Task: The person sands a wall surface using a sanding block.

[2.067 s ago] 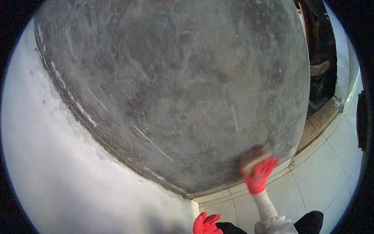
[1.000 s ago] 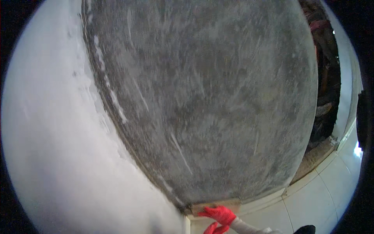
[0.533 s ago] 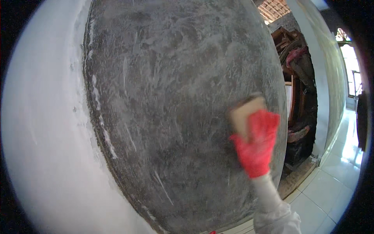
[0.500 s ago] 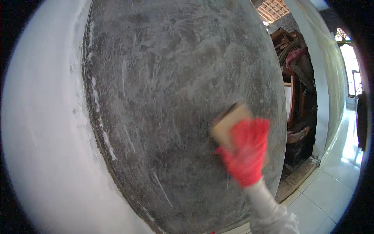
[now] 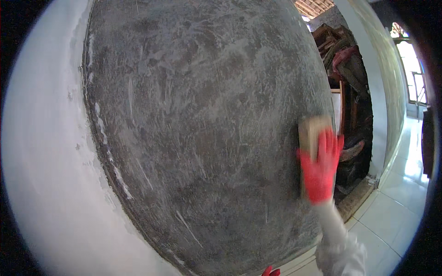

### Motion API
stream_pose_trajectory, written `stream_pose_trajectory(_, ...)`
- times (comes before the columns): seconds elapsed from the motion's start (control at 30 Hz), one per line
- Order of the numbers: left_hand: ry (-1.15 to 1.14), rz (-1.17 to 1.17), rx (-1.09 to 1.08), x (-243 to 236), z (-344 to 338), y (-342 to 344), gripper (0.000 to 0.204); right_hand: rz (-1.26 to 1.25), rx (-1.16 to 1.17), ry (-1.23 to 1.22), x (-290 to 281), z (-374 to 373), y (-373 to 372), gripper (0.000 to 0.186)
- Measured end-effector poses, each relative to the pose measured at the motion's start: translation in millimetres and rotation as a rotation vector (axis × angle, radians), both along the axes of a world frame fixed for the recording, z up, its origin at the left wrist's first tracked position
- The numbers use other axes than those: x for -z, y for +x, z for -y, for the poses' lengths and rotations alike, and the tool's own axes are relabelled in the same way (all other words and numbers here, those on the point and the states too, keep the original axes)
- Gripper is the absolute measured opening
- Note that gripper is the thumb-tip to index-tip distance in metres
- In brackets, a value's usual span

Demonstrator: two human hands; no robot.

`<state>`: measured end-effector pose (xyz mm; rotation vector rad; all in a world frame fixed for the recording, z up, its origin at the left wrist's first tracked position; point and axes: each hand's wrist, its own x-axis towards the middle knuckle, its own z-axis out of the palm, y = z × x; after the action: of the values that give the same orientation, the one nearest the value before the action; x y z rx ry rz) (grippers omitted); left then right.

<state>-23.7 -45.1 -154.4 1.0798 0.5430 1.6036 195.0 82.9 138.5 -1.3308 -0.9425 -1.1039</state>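
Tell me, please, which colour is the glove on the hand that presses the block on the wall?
Red, on the right hand, seen in the head view.

A grey plastered wall (image 5: 202, 129) fills the middle of the frame, rough and streaked with pale swirls. To its left, from upper left down to the bottom edge, runs a white wall (image 5: 46, 161), smooth and bright, meeting the grey along a ragged curved edge. At the lower right lies a floor (image 5: 396, 207) of pale glossy tiles, catching daylight. In the upper right a window (image 5: 414, 73) glows bright, set in a pale greenish wall (image 5: 382, 78). Between that wall and the grey plaster is a dark opening with stacked timber and clutter (image 5: 345, 69), partly in shadow. A brown mat (image 5: 357, 200) lies at its foot.
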Motion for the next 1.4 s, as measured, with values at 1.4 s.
stream_pose_trajectory(1.4,0.597,-0.934,-1.574,-364.7,-145.5,-11.3,0.100,-0.338,-0.058,-0.024,243.7,13.3,102.2,0.071)
